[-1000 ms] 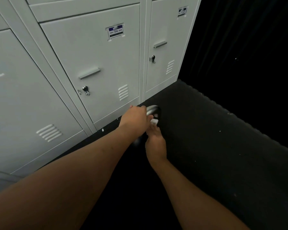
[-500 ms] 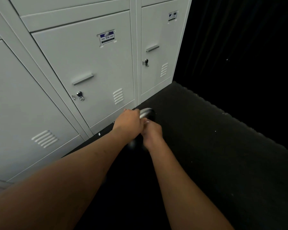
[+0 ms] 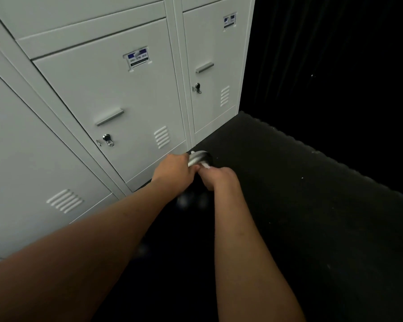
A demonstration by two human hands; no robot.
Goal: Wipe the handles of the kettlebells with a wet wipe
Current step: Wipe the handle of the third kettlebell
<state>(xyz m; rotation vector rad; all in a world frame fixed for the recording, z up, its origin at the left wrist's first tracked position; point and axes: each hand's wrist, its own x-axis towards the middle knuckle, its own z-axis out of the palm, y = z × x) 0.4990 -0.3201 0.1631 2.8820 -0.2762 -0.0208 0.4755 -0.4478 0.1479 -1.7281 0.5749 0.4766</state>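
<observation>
Kettlebell [image 3: 192,201] at centre of frame, on dark floor [image 3: 300,217], just beside base of white lockers [image 3: 116,94]. Body dark and blurred, hard to see. Silver handle [image 3: 198,157] on top. Left hand [image 3: 172,169] grips handle from left side, fingers curled round it. Right hand [image 3: 219,178] just right of it, fingers curled, pinches white wet wipe [image 3: 205,165] against handle. Hands close together; cannot tell if they touch. 2 key locks [image 3: 107,139] on locker doors in upper half of frame.

gym locker area: grey metal lockers [image 3: 116,94], "gym" door label [image 3: 138,57], dark rubber floor [image 3: 289,194]
</observation>
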